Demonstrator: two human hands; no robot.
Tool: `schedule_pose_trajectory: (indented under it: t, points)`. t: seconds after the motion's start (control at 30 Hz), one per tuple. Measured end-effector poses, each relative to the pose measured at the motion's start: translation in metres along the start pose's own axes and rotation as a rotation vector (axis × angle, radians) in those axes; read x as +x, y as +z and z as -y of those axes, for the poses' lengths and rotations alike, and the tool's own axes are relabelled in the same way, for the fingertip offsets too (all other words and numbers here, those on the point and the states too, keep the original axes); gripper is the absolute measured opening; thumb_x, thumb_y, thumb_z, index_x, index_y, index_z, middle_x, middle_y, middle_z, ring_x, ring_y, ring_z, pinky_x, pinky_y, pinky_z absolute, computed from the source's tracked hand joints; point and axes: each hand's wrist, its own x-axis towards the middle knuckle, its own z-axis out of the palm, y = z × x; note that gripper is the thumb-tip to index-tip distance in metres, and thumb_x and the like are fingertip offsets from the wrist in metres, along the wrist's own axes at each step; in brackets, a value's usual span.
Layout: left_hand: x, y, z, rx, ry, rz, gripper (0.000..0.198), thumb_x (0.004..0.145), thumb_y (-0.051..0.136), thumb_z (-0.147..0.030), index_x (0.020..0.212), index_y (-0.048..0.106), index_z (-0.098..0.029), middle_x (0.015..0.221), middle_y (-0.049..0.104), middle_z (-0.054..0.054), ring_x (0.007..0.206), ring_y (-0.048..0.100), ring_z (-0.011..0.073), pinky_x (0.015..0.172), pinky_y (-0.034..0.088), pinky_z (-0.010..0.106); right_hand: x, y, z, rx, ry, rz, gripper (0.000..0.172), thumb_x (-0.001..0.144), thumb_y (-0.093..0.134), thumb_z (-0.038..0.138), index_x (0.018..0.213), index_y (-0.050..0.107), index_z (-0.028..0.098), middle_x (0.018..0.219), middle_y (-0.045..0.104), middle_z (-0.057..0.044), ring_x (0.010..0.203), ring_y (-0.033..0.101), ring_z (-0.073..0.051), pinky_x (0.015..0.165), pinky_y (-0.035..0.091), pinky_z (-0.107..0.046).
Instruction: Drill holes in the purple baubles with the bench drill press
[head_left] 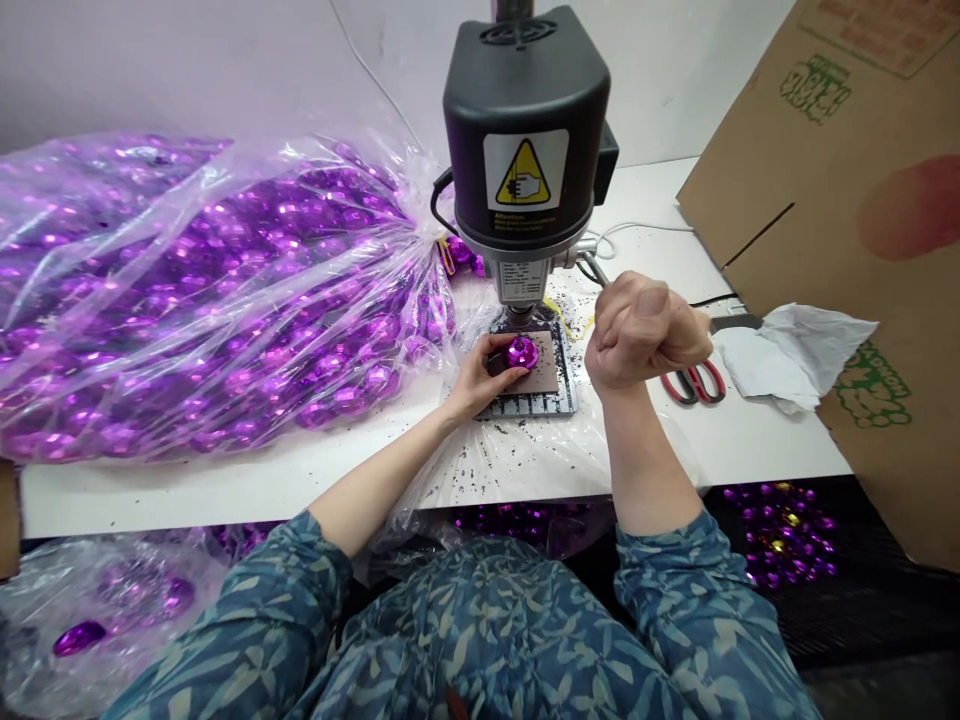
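Under the chuck of a small black drill press [527,130], a shiny purple faceted ball [523,352] rests on a brown board [544,375] over the grey slotted base [525,405]. My left hand [482,376] pinches this ball from the left, thumb in front and fingers behind. Higher up on the right, my right hand [645,330] is wrapped round the drill press's feed lever [596,268]; most of the lever's end is hidden in the fist. Whether the bit touches the ball I cannot tell.
A big clear bag of purple balls [225,300] fills the table's left side. Red-handled scissors [694,384], white paper [780,360] and a large cardboard box [862,250] are at right. Dark shavings lie around the base. More purple balls [787,535] sit below the table edge.
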Motion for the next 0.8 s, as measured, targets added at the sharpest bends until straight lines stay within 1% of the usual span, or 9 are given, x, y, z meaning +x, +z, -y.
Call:
schedule_pose_trajectory:
  t: [0.27, 0.4, 0.47, 0.53, 0.6, 0.63, 0.7, 0.73, 0.8]
  points:
    - [-0.001, 0.000, -0.002, 0.017, 0.007, 0.003, 0.053, 0.072, 0.092, -0.043, 0.112, 0.066, -0.021, 0.118, 0.072, 0.011, 0.116, 0.067, 0.0270, 0.107, 0.052, 0.047, -0.009, -0.009, -0.003, 0.028, -0.062, 0.048, 0.057, 0.097, 0.053, 0.022, 0.047, 0.026, 0.017, 0.037, 0.027, 0.008, 0.031, 0.029, -0.004, 0.033, 0.019, -0.025]
    - [0.001, 0.000, -0.001, -0.016, -0.005, 0.000, 0.053, 0.070, 0.093, -0.040, 0.110, 0.065, -0.021, 0.116, 0.071, 0.010, 0.113, 0.067, 0.0263, 0.105, 0.052, 0.046, 0.011, 0.006, 0.004, 0.010, 0.084, 0.016, 0.058, 0.099, 0.054, 0.027, 0.046, 0.032, 0.018, 0.037, 0.028, 0.008, 0.030, 0.028, -0.003, 0.034, 0.016, -0.027]
    - [0.003, 0.000, -0.001, -0.002, -0.003, -0.018, 0.051, 0.070, 0.093, -0.038, 0.108, 0.065, -0.021, 0.113, 0.071, 0.009, 0.109, 0.068, 0.0254, 0.102, 0.052, 0.045, 0.029, 0.018, 0.005, -0.003, 0.186, -0.001, 0.059, 0.097, 0.058, 0.036, 0.046, 0.035, 0.019, 0.037, 0.029, 0.007, 0.031, 0.028, -0.004, 0.036, 0.018, -0.029]
    - [-0.001, 0.001, -0.007, 0.045, 0.017, -0.071, 0.049, 0.070, 0.093, -0.036, 0.106, 0.064, -0.022, 0.110, 0.071, 0.009, 0.104, 0.067, 0.0242, 0.097, 0.054, 0.043, 0.047, 0.029, 0.004, -0.036, 0.272, 0.013, 0.062, 0.092, 0.062, 0.052, 0.046, 0.034, 0.021, 0.037, 0.029, 0.007, 0.032, 0.028, -0.005, 0.038, 0.022, -0.031]
    - [-0.014, 0.003, -0.017, 0.102, 0.059, -0.118, 0.045, 0.072, 0.091, -0.036, 0.105, 0.063, -0.023, 0.108, 0.071, 0.008, 0.099, 0.067, 0.0230, 0.093, 0.055, 0.042, 0.058, 0.037, 0.002, -0.087, 0.320, 0.027, 0.065, 0.084, 0.060, 0.066, 0.046, 0.031, 0.023, 0.038, 0.027, 0.006, 0.033, 0.025, -0.006, 0.039, 0.023, -0.033]
    - [-0.026, 0.003, -0.024, 0.126, 0.092, -0.111, 0.043, 0.074, 0.090, -0.036, 0.105, 0.063, -0.023, 0.107, 0.071, 0.008, 0.097, 0.067, 0.0227, 0.091, 0.056, 0.043, 0.061, 0.039, 0.002, -0.110, 0.332, 0.037, 0.065, 0.082, 0.059, 0.069, 0.046, 0.030, 0.024, 0.039, 0.026, 0.006, 0.034, 0.024, -0.006, 0.040, 0.022, -0.034]
    - [-0.057, 0.005, -0.037, 0.164, 0.185, 0.007, 0.037, 0.078, 0.085, -0.036, 0.106, 0.065, -0.025, 0.106, 0.071, 0.009, 0.098, 0.068, 0.0239, 0.089, 0.058, 0.045, 0.063, 0.040, 0.001, -0.143, 0.340, 0.056, 0.065, 0.081, 0.056, 0.072, 0.048, 0.028, 0.024, 0.040, 0.027, 0.006, 0.034, 0.024, -0.007, 0.040, 0.021, -0.034]
    - [-0.075, 0.006, -0.042, 0.186, 0.246, 0.122, 0.033, 0.080, 0.083, -0.036, 0.107, 0.066, -0.026, 0.108, 0.072, 0.009, 0.100, 0.069, 0.0253, 0.088, 0.059, 0.046, 0.063, 0.040, 0.000, -0.156, 0.345, 0.063, 0.065, 0.081, 0.054, 0.073, 0.049, 0.028, 0.024, 0.041, 0.027, 0.006, 0.034, 0.024, -0.007, 0.039, 0.021, -0.034]
    - [-0.112, 0.008, -0.047, 0.278, 0.379, 0.433, 0.027, 0.084, 0.077, -0.039, 0.109, 0.069, -0.032, 0.113, 0.073, 0.011, 0.104, 0.070, 0.0280, 0.087, 0.060, 0.046, 0.062, 0.039, -0.003, -0.178, 0.343, 0.059, 0.067, 0.081, 0.051, 0.077, 0.049, 0.026, 0.024, 0.040, 0.026, 0.006, 0.033, 0.025, -0.006, 0.040, 0.023, -0.032]
